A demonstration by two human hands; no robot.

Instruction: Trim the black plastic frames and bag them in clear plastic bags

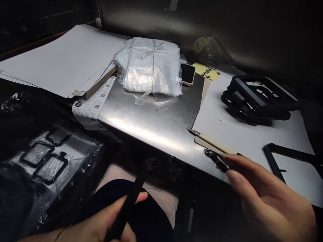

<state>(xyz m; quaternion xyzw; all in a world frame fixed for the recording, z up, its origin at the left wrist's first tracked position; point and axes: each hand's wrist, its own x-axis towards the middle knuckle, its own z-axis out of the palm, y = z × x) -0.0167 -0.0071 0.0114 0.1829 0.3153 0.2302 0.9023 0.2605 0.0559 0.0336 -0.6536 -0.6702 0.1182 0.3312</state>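
Below the steel sheet (pixel 148 124), a black strip (pixel 131 198) is gripped in the left hand (pixel 93 222), while a small black piece (pixel 217 159) is pinched in the right hand (pixel 267 198), a craft knife (pixel 212 143) being kept within reach.

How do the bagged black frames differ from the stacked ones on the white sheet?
The bagged frames are wrapped in clear plastic, while the stacked frames are bare. The bagged frames lie flat side by side; the stacked frames sit piled on the white sheet. Both are black and rectangular.
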